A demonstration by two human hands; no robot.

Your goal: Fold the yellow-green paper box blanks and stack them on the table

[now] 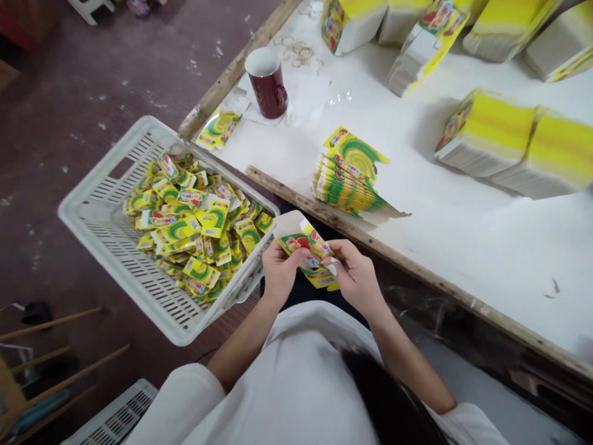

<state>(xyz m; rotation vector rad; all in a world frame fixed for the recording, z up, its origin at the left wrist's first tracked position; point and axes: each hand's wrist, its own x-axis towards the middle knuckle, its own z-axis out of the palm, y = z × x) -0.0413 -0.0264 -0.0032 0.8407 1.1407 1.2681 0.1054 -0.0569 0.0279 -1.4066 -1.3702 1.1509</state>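
Between my two hands, just off the table's front edge, is a yellow and green printed cardboard box (306, 244), partly opened out with a pale flap at its top. My left hand (280, 269) grips its left side, thumb across the printed front. On its right side, the fingers of my right hand (354, 272) pinch the edge near a small white flap. A fanned stack of flat printed cartons (349, 170) lies on the table beyond my hands. To the left, a white plastic basket (92, 191) holds a heap of small folded boxes (185, 228).
A dark red mug (269, 86) stands near the table's left corner, with rubber bands (299, 52) behind it. One flat carton (220, 128) lies by that corner. Bundled carton stacks (500, 136) fill the table's far right. A wooden strip (417, 266) edges the white table (463, 228).
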